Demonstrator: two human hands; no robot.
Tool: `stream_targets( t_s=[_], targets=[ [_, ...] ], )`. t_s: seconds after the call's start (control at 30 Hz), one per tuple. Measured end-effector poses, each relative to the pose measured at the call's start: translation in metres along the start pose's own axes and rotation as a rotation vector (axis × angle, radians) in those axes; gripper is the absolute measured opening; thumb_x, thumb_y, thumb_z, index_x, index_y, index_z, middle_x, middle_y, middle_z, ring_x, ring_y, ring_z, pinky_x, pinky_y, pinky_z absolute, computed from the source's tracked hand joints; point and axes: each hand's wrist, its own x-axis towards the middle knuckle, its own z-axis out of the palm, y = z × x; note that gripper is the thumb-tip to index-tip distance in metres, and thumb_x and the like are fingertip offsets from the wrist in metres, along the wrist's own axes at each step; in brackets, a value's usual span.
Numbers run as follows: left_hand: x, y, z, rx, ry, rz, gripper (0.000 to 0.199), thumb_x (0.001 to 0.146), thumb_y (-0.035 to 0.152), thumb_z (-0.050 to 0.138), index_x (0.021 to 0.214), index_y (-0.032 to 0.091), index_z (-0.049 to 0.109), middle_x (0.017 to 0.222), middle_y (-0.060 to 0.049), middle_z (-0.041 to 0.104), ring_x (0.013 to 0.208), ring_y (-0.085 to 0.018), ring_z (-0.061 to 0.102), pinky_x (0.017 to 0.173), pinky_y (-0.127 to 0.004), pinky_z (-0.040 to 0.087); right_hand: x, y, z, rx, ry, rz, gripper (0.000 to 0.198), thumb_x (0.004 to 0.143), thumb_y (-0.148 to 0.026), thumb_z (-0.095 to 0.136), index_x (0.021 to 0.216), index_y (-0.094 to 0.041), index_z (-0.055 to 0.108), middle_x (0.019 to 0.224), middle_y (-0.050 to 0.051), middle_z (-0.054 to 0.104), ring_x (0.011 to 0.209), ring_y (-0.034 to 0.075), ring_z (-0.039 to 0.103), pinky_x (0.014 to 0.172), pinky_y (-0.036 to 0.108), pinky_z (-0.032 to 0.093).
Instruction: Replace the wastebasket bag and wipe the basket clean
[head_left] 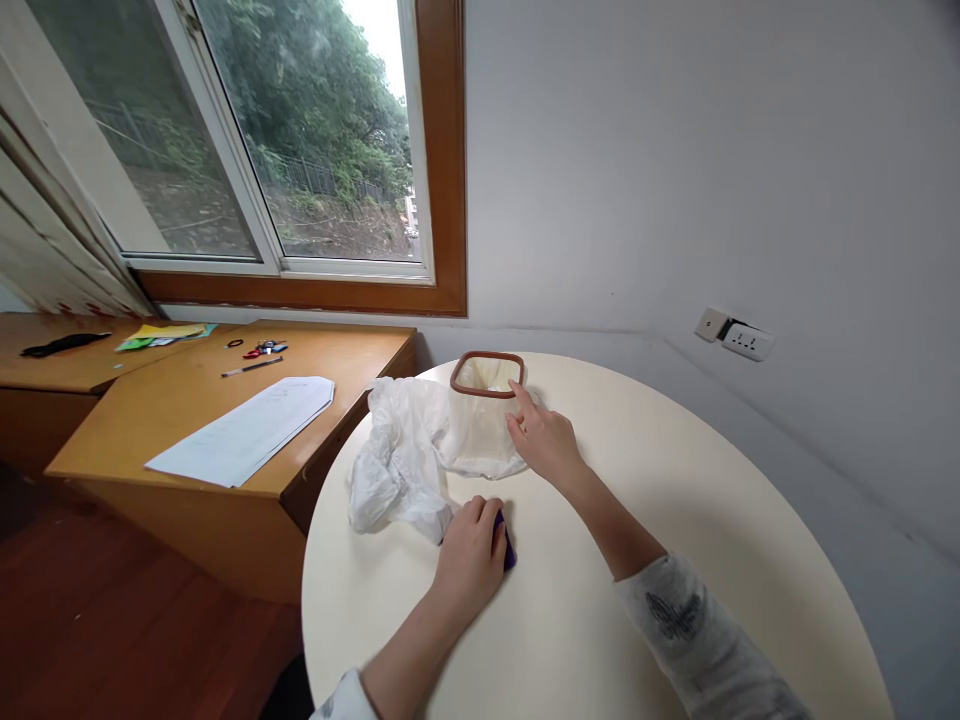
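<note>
A small bin with a brown rounded-square rim (487, 392) stands on the round table, pale and lined with a thin plastic bag. Crumpled white plastic (397, 460) spreads from its left side over the tabletop. My right hand (549, 442) is at the bin's right side, index finger stretched out to the rim, the other fingers partly curled, holding nothing that I can see. Nearer to me, my left hand (471, 550) is closed over a dark purple, flat-looking object (509, 552). Most of that object is hidden under the fingers, so its kind cannot be told.
The cream round table (675, 480) meets a wooden desk (180, 410) on the left. On the desk lie paper sheets (247, 430), a pen (252, 367), red-handled scissors (264, 348) and coloured papers (165, 335). A wall socket (748, 341) is at right, a window behind.
</note>
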Motion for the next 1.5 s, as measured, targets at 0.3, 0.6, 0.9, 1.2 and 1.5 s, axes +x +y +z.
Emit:
stream_targets(
  t_s=[0.3, 0.6, 0.9, 1.2, 1.5],
  targets=[
    [-0.002, 0.003, 0.001, -0.054, -0.056, 0.207, 0.038, 0.08, 0.026, 0.048, 0.118, 0.024, 0.048, 0.122, -0.011, 0.048, 0.113, -0.027, 0.046, 0.094, -0.044, 0.04, 0.009, 0.002, 0.005, 0.003, -0.07, 0.063, 0.034, 0.091, -0.043, 0.031, 0.117, -0.023, 0.04, 0.081, 0.002, 0.067, 0.068, 0.019, 0.062, 0.056, 0.026, 0.034],
    [-0.002, -0.003, 0.007, -0.025, -0.085, 0.169, 0.033, 0.079, 0.022, 0.049, 0.112, 0.02, 0.053, 0.12, -0.012, 0.05, 0.113, -0.026, 0.047, 0.096, -0.043, 0.04, -0.001, 0.01, -0.003, -0.013, 0.003, 0.082, 0.034, 0.089, -0.052, 0.03, 0.098, -0.023, 0.045, 0.068, 0.0, 0.064, 0.061, 0.016, 0.06, 0.053, 0.024, 0.031],
    [0.0, -0.006, 0.011, -0.034, -0.038, 0.172, 0.027, 0.08, 0.019, 0.045, 0.105, 0.022, 0.054, 0.114, -0.01, 0.052, 0.107, -0.024, 0.05, 0.092, -0.041, 0.042, -0.016, 0.026, -0.014, -0.025, 0.033, 0.108, 0.035, 0.087, -0.054, 0.035, 0.094, -0.022, 0.048, 0.066, 0.0, 0.064, 0.061, 0.016, 0.06, 0.056, 0.025, 0.034],
    [0.008, -0.005, 0.016, -0.018, 0.036, 0.155, 0.018, 0.081, 0.017, 0.042, 0.094, 0.02, 0.055, 0.104, -0.009, 0.054, 0.098, -0.022, 0.053, 0.086, -0.039, 0.045, -0.03, 0.056, -0.036, 0.14, 0.011, 0.182, 0.029, 0.085, -0.052, 0.038, 0.092, -0.026, 0.05, 0.061, -0.005, 0.06, 0.058, 0.015, 0.056, 0.057, 0.025, 0.036],
    [0.033, 0.005, 0.003, -0.126, 0.441, 0.176, 0.022, 0.087, 0.025, 0.042, 0.108, 0.021, 0.048, 0.105, -0.009, 0.049, 0.102, -0.02, 0.051, 0.089, -0.036, 0.044, -0.028, 0.069, -0.053, 0.188, 0.121, 0.046, 0.028, 0.085, -0.047, 0.045, 0.082, -0.025, 0.062, 0.077, 0.002, 0.058, 0.079, 0.017, 0.055, 0.076, 0.032, 0.039]
  ],
)
